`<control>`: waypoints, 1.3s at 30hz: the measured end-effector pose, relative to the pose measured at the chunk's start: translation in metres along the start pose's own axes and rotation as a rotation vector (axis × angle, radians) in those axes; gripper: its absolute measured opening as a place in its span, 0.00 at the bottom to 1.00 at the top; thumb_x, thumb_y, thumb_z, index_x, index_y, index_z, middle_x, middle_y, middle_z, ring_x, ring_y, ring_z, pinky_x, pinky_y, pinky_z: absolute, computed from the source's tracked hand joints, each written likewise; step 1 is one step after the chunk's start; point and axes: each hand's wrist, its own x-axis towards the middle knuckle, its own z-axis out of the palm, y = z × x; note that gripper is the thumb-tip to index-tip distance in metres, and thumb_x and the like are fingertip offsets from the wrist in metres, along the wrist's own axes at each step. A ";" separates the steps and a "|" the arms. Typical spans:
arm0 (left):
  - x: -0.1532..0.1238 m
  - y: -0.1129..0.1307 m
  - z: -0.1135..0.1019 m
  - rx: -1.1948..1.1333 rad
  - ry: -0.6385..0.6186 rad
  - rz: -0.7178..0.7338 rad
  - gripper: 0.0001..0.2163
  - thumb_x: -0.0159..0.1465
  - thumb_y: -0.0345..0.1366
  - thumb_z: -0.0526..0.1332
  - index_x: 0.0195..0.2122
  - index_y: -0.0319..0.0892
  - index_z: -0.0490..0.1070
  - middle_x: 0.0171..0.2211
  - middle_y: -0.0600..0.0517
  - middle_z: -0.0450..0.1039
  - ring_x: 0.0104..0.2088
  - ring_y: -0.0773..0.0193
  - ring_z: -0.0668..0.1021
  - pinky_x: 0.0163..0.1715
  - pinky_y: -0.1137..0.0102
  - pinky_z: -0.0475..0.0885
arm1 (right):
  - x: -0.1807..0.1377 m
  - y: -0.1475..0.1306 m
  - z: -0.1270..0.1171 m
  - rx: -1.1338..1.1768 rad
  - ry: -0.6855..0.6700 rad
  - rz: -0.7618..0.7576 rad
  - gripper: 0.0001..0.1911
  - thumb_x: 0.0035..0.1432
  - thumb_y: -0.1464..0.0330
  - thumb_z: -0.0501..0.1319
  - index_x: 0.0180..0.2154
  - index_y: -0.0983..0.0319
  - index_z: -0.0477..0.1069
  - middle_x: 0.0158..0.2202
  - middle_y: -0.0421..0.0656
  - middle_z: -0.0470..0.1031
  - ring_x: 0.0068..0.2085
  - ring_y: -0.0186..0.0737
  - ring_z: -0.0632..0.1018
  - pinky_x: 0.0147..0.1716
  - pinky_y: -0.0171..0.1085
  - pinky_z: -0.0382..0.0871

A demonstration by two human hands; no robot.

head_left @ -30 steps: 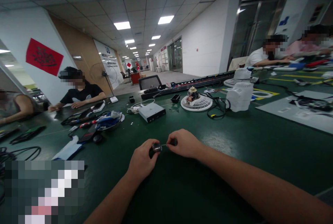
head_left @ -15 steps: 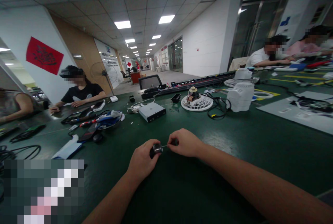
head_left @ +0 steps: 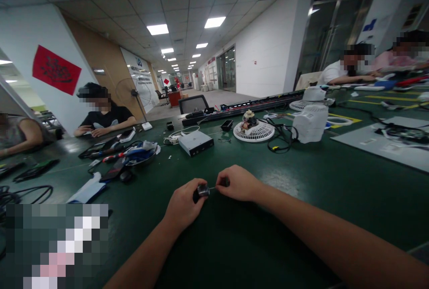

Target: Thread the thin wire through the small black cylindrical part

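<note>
Between its thumb and fingers, my left hand (head_left: 185, 201) grips a small electric motor (head_left: 203, 190), a short silvery cylinder lying on its side. A thin shaft (head_left: 212, 188) sticks out of it to the right. My right hand (head_left: 238, 183) is closed in a pinch at the far end of that shaft; its fingertips hide the tip. Both hands are low over the green table (head_left: 241, 240), wrists apart, fingertips close together.
Beyond my hands sit a grey optical drive (head_left: 196, 143), a small black tray (head_left: 227, 125), a white fan base (head_left: 254, 131) and a white housing (head_left: 310, 123). Left are a blue cloth bundle (head_left: 140, 152) and a mouse (head_left: 126, 176). A person (head_left: 105, 116) sits at far left, others at right.
My hands and the motor stay almost in place. At the far left, the seated person's hand has drawn back closer to their body.
</note>
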 end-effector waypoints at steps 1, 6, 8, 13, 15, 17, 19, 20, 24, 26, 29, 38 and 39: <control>0.000 0.000 0.000 -0.003 0.006 0.005 0.15 0.58 0.29 0.62 0.46 0.48 0.70 0.41 0.53 0.76 0.41 0.60 0.79 0.42 0.64 0.74 | 0.000 -0.001 0.000 0.026 -0.026 -0.014 0.09 0.54 0.65 0.61 0.33 0.60 0.79 0.29 0.40 0.79 0.29 0.35 0.76 0.29 0.32 0.64; -0.001 0.000 -0.001 -0.009 -0.005 0.007 0.15 0.58 0.30 0.62 0.47 0.48 0.70 0.42 0.53 0.76 0.42 0.60 0.79 0.43 0.64 0.74 | 0.000 -0.003 0.000 -0.030 0.022 0.039 0.09 0.55 0.64 0.60 0.32 0.60 0.79 0.31 0.42 0.79 0.31 0.37 0.76 0.30 0.33 0.64; -0.001 0.001 -0.001 -0.018 -0.014 0.007 0.15 0.58 0.30 0.63 0.47 0.48 0.70 0.42 0.52 0.76 0.42 0.60 0.79 0.44 0.64 0.74 | 0.000 -0.002 0.001 0.005 -0.016 0.017 0.09 0.55 0.65 0.61 0.32 0.60 0.79 0.30 0.41 0.79 0.31 0.36 0.76 0.29 0.33 0.64; -0.002 0.002 -0.002 -0.015 -0.037 0.000 0.15 0.59 0.31 0.62 0.48 0.49 0.69 0.43 0.53 0.76 0.43 0.60 0.78 0.44 0.63 0.74 | -0.001 -0.002 0.000 -0.013 0.012 0.040 0.09 0.55 0.64 0.61 0.32 0.60 0.79 0.30 0.41 0.79 0.31 0.37 0.76 0.29 0.33 0.64; -0.002 0.002 -0.002 -0.013 -0.031 0.004 0.15 0.59 0.30 0.62 0.48 0.49 0.69 0.43 0.53 0.76 0.43 0.60 0.79 0.44 0.64 0.74 | -0.001 -0.002 0.000 0.002 -0.017 0.027 0.09 0.54 0.65 0.61 0.33 0.60 0.79 0.30 0.41 0.79 0.31 0.37 0.76 0.29 0.33 0.64; -0.001 0.002 -0.002 -0.003 -0.026 0.013 0.16 0.59 0.30 0.62 0.48 0.49 0.69 0.42 0.53 0.76 0.43 0.60 0.79 0.44 0.64 0.74 | -0.001 -0.003 0.000 0.025 -0.052 0.015 0.09 0.55 0.64 0.61 0.33 0.60 0.78 0.30 0.41 0.79 0.31 0.36 0.77 0.29 0.33 0.64; -0.001 0.002 -0.002 0.019 -0.031 0.006 0.16 0.59 0.30 0.62 0.48 0.49 0.69 0.42 0.54 0.77 0.42 0.60 0.79 0.43 0.64 0.74 | -0.001 -0.003 0.000 -0.032 -0.023 0.024 0.09 0.56 0.64 0.60 0.34 0.59 0.79 0.31 0.41 0.79 0.31 0.37 0.76 0.29 0.33 0.64; -0.001 0.002 -0.002 0.028 -0.036 -0.003 0.16 0.59 0.31 0.63 0.48 0.49 0.69 0.41 0.54 0.77 0.41 0.60 0.79 0.43 0.64 0.74 | -0.001 -0.003 0.000 -0.083 0.006 0.019 0.09 0.56 0.64 0.60 0.34 0.59 0.79 0.32 0.41 0.79 0.32 0.38 0.76 0.30 0.34 0.64; -0.001 0.002 -0.003 0.036 -0.047 -0.012 0.15 0.59 0.31 0.63 0.48 0.48 0.69 0.41 0.54 0.77 0.41 0.60 0.79 0.42 0.65 0.74 | -0.002 -0.005 -0.003 -0.226 0.024 -0.167 0.08 0.56 0.67 0.61 0.36 0.57 0.79 0.35 0.42 0.79 0.37 0.40 0.76 0.36 0.35 0.64; -0.001 0.003 -0.003 0.039 -0.040 0.003 0.15 0.59 0.31 0.62 0.48 0.48 0.70 0.41 0.53 0.77 0.41 0.60 0.79 0.43 0.65 0.73 | -0.003 -0.006 -0.005 -0.236 -0.005 -0.198 0.08 0.55 0.67 0.61 0.36 0.58 0.79 0.35 0.42 0.79 0.37 0.40 0.76 0.36 0.35 0.64; -0.002 0.004 -0.003 0.042 -0.040 0.023 0.15 0.59 0.30 0.62 0.48 0.48 0.70 0.42 0.53 0.77 0.41 0.60 0.79 0.43 0.65 0.74 | -0.004 -0.008 -0.004 -0.217 -0.018 -0.099 0.09 0.55 0.65 0.60 0.34 0.58 0.79 0.32 0.42 0.79 0.33 0.40 0.76 0.33 0.35 0.64; -0.001 0.004 0.000 0.034 -0.003 0.005 0.14 0.60 0.32 0.61 0.48 0.48 0.69 0.43 0.52 0.77 0.43 0.59 0.79 0.44 0.64 0.73 | -0.003 -0.017 0.002 -0.222 0.024 0.018 0.08 0.57 0.64 0.59 0.35 0.57 0.77 0.34 0.43 0.79 0.34 0.41 0.77 0.31 0.36 0.63; -0.001 0.004 0.000 0.038 -0.006 -0.002 0.15 0.60 0.31 0.61 0.48 0.49 0.70 0.42 0.53 0.77 0.42 0.59 0.79 0.43 0.65 0.73 | -0.003 -0.018 0.003 -0.235 0.000 0.025 0.08 0.56 0.64 0.59 0.35 0.57 0.76 0.34 0.43 0.79 0.34 0.41 0.77 0.31 0.36 0.63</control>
